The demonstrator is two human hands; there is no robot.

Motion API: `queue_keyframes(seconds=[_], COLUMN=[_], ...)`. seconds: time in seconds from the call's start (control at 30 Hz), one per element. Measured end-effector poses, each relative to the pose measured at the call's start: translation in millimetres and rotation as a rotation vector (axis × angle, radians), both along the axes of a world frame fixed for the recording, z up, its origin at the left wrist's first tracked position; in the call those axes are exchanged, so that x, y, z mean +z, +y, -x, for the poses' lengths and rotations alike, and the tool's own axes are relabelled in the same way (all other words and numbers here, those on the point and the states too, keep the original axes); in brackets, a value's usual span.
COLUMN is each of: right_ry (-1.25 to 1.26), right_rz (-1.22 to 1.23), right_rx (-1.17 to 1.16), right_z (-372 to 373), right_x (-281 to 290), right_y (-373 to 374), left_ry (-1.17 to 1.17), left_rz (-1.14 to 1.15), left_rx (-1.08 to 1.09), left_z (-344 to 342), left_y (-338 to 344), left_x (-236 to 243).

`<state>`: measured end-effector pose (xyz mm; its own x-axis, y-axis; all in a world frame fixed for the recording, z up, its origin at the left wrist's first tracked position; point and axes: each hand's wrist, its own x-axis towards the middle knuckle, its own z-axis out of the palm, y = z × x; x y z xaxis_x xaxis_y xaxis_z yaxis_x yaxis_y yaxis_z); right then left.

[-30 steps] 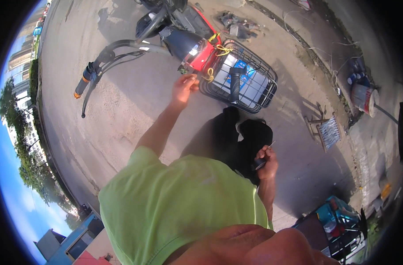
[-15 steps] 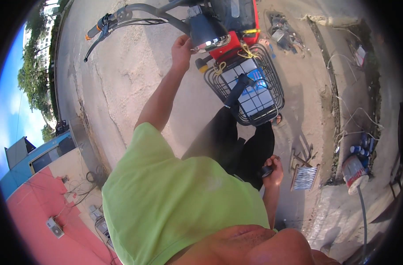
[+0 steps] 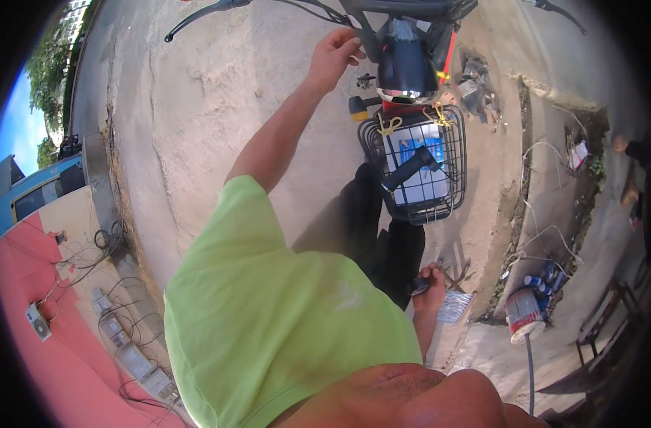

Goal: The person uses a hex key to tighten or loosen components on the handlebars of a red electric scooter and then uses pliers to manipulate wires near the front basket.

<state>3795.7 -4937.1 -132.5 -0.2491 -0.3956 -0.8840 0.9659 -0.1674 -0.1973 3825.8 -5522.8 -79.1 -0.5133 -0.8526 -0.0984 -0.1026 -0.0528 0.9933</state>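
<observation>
An electric bike's front end faces me, with its handlebar at the top of the view and a black headlight housing below it. My left hand reaches out beside the housing, its thumb and fingers bent together close to the black frame; whatever they pinch is too small to make out. A black wire basket hangs under the headlight. It carries a white-and-blue box with a black tubular part on top. Low by my leg, my right hand is closed around a small black rounded object.
A small stool stands beyond my right hand. Further right are a white-and-red bucket, blue-and-white cans and a ditch with loose cable. A rubble pile lies beside the bike; a pink wall rises at left.
The handlebar and headlight have swung round to face me more squarely. My left hand has moved up and right with them. My right hand still holds the black object.
</observation>
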Motion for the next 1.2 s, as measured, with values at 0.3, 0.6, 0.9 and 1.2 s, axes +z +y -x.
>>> queue_keyframes(seconds=[0.3, 0.6, 0.9, 1.2], right_ry=[0.062, 0.118, 0.142, 0.159], right_rz=[-0.026, -0.082, -0.049, -0.110], right_rx=[0.030, 0.095, 0.073, 0.083], right_z=[-20.8, -34.2, -40.6, -44.3], right_x=[24.1, 28.0, 31.9, 31.3], right_y=[-61.2, -99.0, -105.7, -102.4], left_ry=[0.043, -0.072, -0.114, 0.045], left_rz=[0.183, 0.337, 0.357, 0.298], left_rx=[0.003, 0.015, -0.001, 0.005], left_z=[-25.8, -35.4, -40.9, -39.9], left_y=[-28.3, -39.0, -34.8, -27.3], left_x=[32.9, 37.3, 39.7, 53.1])
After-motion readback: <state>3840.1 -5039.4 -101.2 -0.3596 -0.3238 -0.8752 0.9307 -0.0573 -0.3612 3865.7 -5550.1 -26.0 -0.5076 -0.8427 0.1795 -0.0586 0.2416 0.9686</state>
